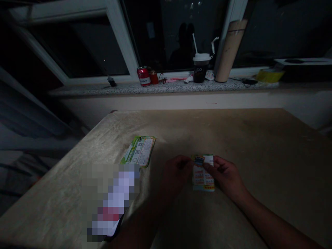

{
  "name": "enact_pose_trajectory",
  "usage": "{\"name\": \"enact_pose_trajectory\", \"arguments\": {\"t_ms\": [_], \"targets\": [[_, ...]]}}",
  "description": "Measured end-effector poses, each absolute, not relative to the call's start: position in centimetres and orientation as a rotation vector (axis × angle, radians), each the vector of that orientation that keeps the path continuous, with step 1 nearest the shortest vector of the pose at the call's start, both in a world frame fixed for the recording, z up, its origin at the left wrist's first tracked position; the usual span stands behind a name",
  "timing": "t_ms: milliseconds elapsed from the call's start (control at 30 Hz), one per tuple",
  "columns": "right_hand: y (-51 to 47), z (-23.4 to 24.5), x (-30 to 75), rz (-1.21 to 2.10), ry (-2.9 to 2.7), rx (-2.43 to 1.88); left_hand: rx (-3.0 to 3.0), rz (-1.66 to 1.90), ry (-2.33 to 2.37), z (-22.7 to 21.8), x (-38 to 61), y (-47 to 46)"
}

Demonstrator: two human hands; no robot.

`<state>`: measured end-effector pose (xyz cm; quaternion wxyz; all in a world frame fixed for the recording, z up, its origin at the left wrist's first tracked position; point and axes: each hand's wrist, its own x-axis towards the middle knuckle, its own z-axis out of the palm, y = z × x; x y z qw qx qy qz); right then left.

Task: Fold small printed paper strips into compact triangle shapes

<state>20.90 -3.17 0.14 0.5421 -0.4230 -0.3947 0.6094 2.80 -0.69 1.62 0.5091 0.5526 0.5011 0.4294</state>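
Observation:
Over the table, my right hand point(229, 176) holds a small printed packet point(203, 180), its thumb across the front near the upper right. The packet stands upright with white panels, red-orange print and a dark blue picture at the top. My left hand point(177, 171) is in shadow, its fingers curled and pinched at the packet's upper left edge. To the left lies a flat green-and-white printed packet point(141, 152) with small square codes. A phone-like object point(116, 200), blurred out by large pixels, lies in front of it, left of my left forearm.
The table point(259, 145) reaches to the wall under the window. Along the stone sill point(124, 89) stand a red can point(144, 76), a small red jar point(154, 77), a dark lidded cup point(201, 71) with a straw, a tall tan tube point(229, 52) and a yellow item point(269, 75).

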Motion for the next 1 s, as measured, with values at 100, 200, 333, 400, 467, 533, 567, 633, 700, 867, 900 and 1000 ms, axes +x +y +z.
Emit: {"name": "enact_pose_trajectory", "arguments": {"t_ms": [100,200,333,400,467,533,567,633,700,867,900,1000], "targets": [[-3.26,0.15,20.9,1.45,-0.945,-1.016,1.312,1.041,1.201,1.46,2.8,-0.66],[-3.26,0.25,20.83,1.454,-0.942,-1.022,1.304,1.029,1.22,1.42,2.83,-0.59],[-3.17,0.27,20.8,1.465,-0.931,-1.015,1.329,1.025,1.244,1.64,2.82,-0.59],[-3.18,0.27,20.84,1.458,-0.939,-1.016,1.33,1.01,1.244,1.74,2.81,-0.64],[-3.22,0.28,20.89,1.452,-0.951,-1.019,1.309,1.005,1.241,1.76,2.82,-0.7],[-3.27,0.3,20.92,1.443,-0.964,-1.035,1.291,1.012,1.237,1.74,2.87,-0.72],[-3.28,0.31,20.92,1.434,-0.972,-1.05,1.284,1.017,1.232,1.74,2.91,-0.72],[-3.27,0.35,20.91,1.413,-0.989,-1.08,1.28,1.017,1.228,1.78,2.97,-0.71],[-3.25,0.41,20.88,1.399,-0.999,-1.09,1.282,1.018,1.228,1.86,3.0,-0.69],[-3.24,0.5,20.82,1.407,-0.979,-1.079,1.312,1.02,1.242,1.96,2.88,-0.71],[-3.24,0.48,20.82,1.409,-0.973,-1.075,1.317,1.022,1.247,1.91,2.85,-0.7],[-3.22,0.38,20.83,1.415,-0.967,-1.062,1.316,1.025,1.238,1.63,2.79,-0.66]]}}
